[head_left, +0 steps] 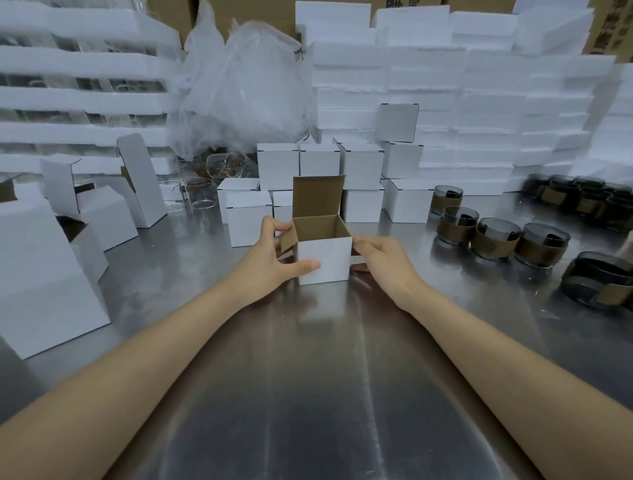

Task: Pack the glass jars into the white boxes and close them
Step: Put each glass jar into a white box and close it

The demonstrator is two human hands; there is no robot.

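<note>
White box (325,260), brown inside; dark jars (495,238) with brown bands.

One open white box (325,260) stood at the centre. About ten closed white boxes (363,164) were stacked behind it, and some five unclosed boxes (106,216) lay left. Five dark glass jars (496,238) stood on the right, with a further cluster (582,198) too crowded to count. Three clear glass jars (202,195) showed.

No text can be read with certainty. Dark printed characters stand on the brown cardboard carton at the top edge (399,4), but the frame cuts them and they are blurred. More dark print runs down the brown cardboard carton at the top right corner (608,31), also too blurred to read.
</note>
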